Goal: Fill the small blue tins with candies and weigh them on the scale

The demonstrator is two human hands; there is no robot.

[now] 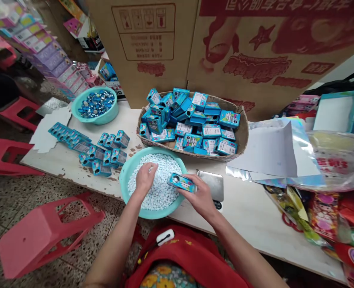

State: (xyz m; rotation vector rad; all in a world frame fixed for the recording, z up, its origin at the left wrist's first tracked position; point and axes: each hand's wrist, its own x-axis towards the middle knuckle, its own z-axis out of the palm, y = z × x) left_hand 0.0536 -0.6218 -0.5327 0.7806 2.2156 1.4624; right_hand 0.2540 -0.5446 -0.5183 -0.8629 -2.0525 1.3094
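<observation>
In the head view a turquoise basin [125,187] full of small white candies [161,200] stands at the table's front edge. My left hand [145,178] is over the candies with its fingers curled together; a bit of white shows at the fingertips, too small to make out. At the basin's right side my right hand [200,194] grips a small blue candy box [182,182], tilted, with the round hole in its end facing left. Behind the basin, a cut-down cardboard tray [243,138] holds a heap of similar blue boxes [191,140].
Several blue boxes [105,152] stand in rows to the left. Beyond them is a bowl [111,114] of shiny blue pieces. A small scale [214,185] lies right of the basin, near paper sheets [269,148]. Large cartons [159,80] wall the back; a red stool [29,240] stands left.
</observation>
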